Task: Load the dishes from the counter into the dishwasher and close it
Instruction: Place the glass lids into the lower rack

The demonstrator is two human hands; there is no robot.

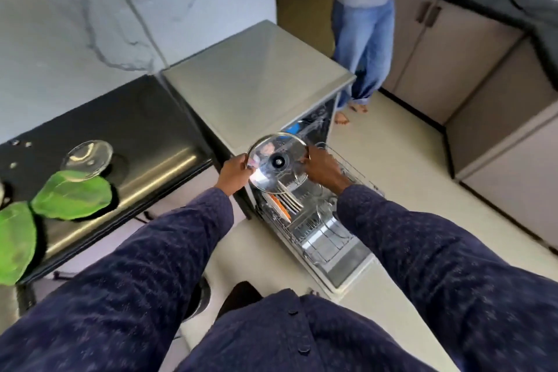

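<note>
A round glass pot lid [276,162] with a metal rim and a black centre knob is held tilted above the open dishwasher [314,220]. My left hand [234,170] grips its left rim and my right hand [321,167] grips its right rim. Below the lid, several plates [283,205] stand upright in the pulled-out lower wire rack [326,238]. On the dark counter [126,130] at the left lie a clear glass dish [87,157] and two green leaf-shaped plates [72,193].
The dishwasher's grey top [256,78] sits between the counter and the floor. Its door [347,266] lies open toward me. Another person in jeans [362,45] stands barefoot beyond the dishwasher. Beige cabinets [483,84] line the right side. A power cord [136,15] runs down the marble wall.
</note>
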